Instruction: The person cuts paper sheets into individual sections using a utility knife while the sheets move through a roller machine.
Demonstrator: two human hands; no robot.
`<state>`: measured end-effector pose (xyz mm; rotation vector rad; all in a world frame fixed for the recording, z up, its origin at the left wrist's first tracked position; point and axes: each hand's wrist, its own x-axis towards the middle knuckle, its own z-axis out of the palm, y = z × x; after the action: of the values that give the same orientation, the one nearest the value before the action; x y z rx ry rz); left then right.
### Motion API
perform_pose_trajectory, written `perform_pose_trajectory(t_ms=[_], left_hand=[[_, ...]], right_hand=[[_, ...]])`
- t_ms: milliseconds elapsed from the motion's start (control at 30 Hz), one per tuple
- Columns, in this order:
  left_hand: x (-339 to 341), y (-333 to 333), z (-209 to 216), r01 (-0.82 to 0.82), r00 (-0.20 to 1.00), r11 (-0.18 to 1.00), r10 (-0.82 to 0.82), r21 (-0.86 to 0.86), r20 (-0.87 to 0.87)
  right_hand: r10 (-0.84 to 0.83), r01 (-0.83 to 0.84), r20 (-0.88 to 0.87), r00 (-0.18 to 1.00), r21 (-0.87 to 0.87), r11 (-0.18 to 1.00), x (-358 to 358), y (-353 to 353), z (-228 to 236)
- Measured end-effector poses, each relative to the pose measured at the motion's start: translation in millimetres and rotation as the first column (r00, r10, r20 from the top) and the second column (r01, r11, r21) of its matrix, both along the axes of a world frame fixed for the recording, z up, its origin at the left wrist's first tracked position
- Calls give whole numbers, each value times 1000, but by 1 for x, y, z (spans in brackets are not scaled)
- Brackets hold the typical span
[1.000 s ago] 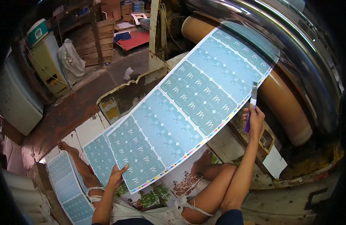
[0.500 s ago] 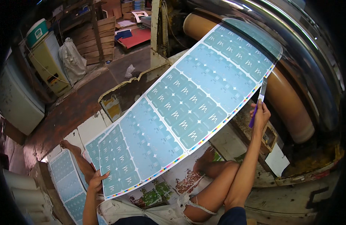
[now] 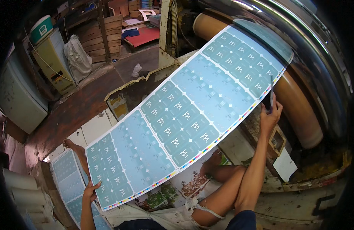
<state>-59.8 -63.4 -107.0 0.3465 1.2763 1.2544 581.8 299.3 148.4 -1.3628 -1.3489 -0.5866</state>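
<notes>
A long printed sheet (image 3: 167,132) in pale blue and green, with a colour strip along its near edge, slopes from a big shiny metal roller (image 3: 319,46) down over my lap. My left hand (image 3: 92,191) pinches its lower left edge, thumb on top and fingers mostly underneath. Beside the sheet's right edge, close to the roller, my right hand (image 3: 272,113) is closed around a knife (image 3: 272,90). Its flat blade points up toward the sheet's edge and the roller; the handle is mostly hidden in my fingers.
More printed sheets (image 3: 67,176) lie at my lower left. A brown roller (image 3: 299,109) sits under the metal one. Ahead is a worn, rough-edged machine panel (image 3: 142,80). Further left stand a cabinet (image 3: 50,63), a teal cooler (image 3: 41,30) and a grey sack (image 3: 77,57).
The sheet has slid down and left, drawn by my left hand, and its overlapped lower end now lies flat. My right hand has shifted slightly right, with the knife turned more upright.
</notes>
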Motion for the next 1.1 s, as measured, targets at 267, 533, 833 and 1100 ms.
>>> perform_pose_trajectory(t_ms=[267, 533, 833, 1100], left_hand=[[22, -13, -39, -140, 983, 990, 140, -12, 115], [1, -51, -59, -239, 971, 945, 229, -223, -69], [-80, -15, -58, -275, 920, 958, 236, -84, -313], [-197, -30, -101, -231, 906, 954, 140, -189, -400]], right_hand=[[354, -230, 244, 903, -422, 877, 37, 30, 30], [472, -401, -62, 879, -630, 665, 71, 88, 7], [488, -463, -117, 865, -560, 687, 44, 44, -55], [442, -485, -241, 864, -632, 605, -115, -58, -91]])
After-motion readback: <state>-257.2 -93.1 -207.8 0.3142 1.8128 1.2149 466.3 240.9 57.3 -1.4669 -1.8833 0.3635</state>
